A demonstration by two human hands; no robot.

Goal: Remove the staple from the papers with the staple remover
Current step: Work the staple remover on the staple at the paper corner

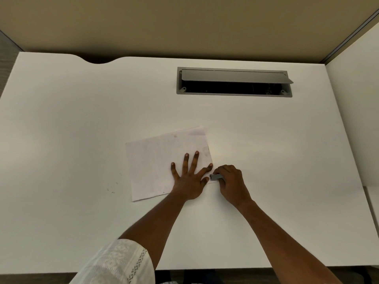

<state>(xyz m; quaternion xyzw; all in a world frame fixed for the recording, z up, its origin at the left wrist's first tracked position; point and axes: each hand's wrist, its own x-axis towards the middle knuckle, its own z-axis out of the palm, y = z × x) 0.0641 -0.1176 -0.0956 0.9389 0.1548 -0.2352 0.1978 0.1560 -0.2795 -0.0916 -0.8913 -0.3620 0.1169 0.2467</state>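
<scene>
Papers lie flat near the middle of the white desk, turned so that the long edges run from near-left up to far-right and the far-right corner points toward the cable hatch. The sheets are thin, matte and white, with faint show-through print and a soft crease at the far corner. The left hand is spread wide, palm down, fingers fanned over the right part of the sheets, pressing them to the desk. Just beside it, at the papers' near-right corner, the right hand is closed around the staple remover, a small grey metal piece whose long axis lies left-right with its tip pointing left at the paper edge. The staple itself is too small to see. Bare, smooth desk surface stretches openly on every side of the papers. A patterned white sleeve covers the left upper arm.
</scene>
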